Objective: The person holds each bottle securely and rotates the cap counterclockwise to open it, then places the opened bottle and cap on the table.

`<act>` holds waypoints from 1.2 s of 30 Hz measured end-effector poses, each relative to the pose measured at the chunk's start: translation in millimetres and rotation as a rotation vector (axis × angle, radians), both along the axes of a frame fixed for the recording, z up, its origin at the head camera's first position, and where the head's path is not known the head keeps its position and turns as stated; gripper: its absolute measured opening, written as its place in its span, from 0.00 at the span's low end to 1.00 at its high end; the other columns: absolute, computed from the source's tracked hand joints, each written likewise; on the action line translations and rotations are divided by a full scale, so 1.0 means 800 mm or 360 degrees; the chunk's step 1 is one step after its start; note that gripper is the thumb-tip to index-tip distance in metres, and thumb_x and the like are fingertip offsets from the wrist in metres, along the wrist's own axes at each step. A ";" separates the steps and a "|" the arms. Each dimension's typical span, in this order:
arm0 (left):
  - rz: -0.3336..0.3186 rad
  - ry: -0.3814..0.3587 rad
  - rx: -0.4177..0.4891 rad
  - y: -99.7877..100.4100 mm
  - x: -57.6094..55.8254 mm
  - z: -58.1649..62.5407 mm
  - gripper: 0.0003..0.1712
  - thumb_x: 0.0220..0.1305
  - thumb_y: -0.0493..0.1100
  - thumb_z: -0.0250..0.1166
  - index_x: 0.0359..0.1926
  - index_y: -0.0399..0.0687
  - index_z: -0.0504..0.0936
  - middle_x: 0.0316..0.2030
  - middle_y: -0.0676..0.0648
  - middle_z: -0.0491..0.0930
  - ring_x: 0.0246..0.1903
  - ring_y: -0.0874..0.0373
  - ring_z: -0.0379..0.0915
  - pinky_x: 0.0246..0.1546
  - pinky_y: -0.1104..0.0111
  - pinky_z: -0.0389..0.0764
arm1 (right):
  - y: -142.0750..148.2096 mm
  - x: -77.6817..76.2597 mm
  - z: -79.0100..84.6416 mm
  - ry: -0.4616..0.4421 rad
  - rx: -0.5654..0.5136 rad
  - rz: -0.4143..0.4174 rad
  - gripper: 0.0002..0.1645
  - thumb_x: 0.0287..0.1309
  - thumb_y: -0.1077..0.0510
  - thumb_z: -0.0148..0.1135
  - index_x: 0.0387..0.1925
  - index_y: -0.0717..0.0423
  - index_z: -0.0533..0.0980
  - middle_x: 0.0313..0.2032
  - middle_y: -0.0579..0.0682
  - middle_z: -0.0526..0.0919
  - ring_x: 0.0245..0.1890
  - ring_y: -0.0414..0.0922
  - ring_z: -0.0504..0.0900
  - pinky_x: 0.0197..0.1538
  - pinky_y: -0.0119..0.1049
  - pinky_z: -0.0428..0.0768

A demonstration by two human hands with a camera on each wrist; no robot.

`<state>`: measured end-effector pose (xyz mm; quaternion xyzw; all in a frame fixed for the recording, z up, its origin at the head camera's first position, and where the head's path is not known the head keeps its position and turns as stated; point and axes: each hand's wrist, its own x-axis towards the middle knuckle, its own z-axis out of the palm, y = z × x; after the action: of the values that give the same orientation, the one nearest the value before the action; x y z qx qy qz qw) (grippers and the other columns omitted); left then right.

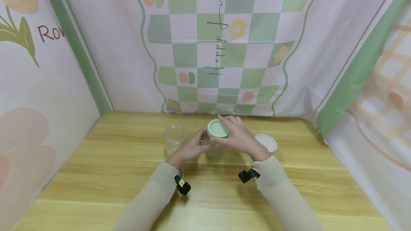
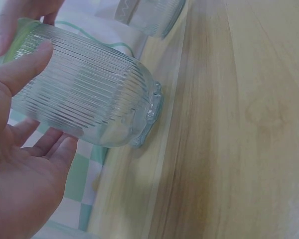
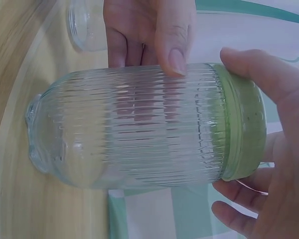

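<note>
A clear ribbed glass jar (image 1: 216,153) with a pale green lid (image 1: 218,128) stands upright near the middle of the table. My left hand (image 1: 193,146) holds the jar's side, its thumb and fingers on opposite sides of the ribbed glass (image 2: 84,89). At the top, my right hand (image 1: 238,136) grips the lid, with the thumb at the near edge and fingers round the far one. The right wrist view shows the green lid (image 3: 246,124) seated on the jar's mouth and no contents behind the glass (image 3: 139,124).
Left of the hands stands an open clear glass jar (image 1: 174,134). A round white lid (image 1: 266,142) is at the right, partly behind my right wrist. Part of a clear rounded object (image 1: 181,172) shows beside my left cuff. Patterned cloth (image 1: 224,56) hangs along the table's (image 1: 128,145) back edge.
</note>
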<state>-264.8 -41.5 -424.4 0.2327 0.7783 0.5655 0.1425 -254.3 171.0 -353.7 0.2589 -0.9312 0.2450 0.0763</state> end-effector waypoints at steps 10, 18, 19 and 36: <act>0.0004 -0.0020 0.0023 0.001 0.001 0.001 0.46 0.68 0.53 0.68 0.77 0.53 0.52 0.72 0.46 0.60 0.72 0.46 0.52 0.72 0.53 0.55 | -0.001 0.001 0.010 0.0026 -0.0010 0.0021 0.54 0.56 0.35 0.71 0.73 0.61 0.62 0.64 0.61 0.70 0.60 0.58 0.66 0.50 0.53 0.76; 0.0019 -0.0037 0.0026 0.000 0.002 0.003 0.49 0.65 0.58 0.69 0.78 0.57 0.52 0.73 0.47 0.59 0.72 0.48 0.53 0.72 0.55 0.56 | -0.001 0.005 0.020 0.0032 -0.0029 0.0025 0.53 0.56 0.34 0.70 0.75 0.55 0.62 0.63 0.60 0.72 0.58 0.56 0.68 0.49 0.52 0.76; 0.0020 -0.0036 0.0024 0.000 0.002 0.003 0.49 0.64 0.59 0.69 0.78 0.57 0.52 0.73 0.48 0.59 0.72 0.48 0.53 0.72 0.55 0.56 | 0.000 0.006 0.021 0.0026 -0.0039 0.0025 0.53 0.56 0.34 0.70 0.75 0.54 0.62 0.63 0.59 0.72 0.58 0.56 0.69 0.49 0.52 0.76; -0.0008 0.0014 -0.0003 -0.001 0.002 0.002 0.48 0.65 0.58 0.69 0.77 0.56 0.53 0.73 0.46 0.58 0.72 0.48 0.53 0.72 0.56 0.57 | 0.012 0.036 0.038 -0.0203 -0.0109 0.0078 0.55 0.58 0.31 0.67 0.77 0.49 0.56 0.64 0.59 0.66 0.49 0.50 0.74 0.50 0.50 0.79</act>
<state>-263.2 -42.6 -422.8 0.2370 0.7789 0.5633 0.1409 -225.3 181.0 -323.1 0.2627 -0.9186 0.2945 0.0195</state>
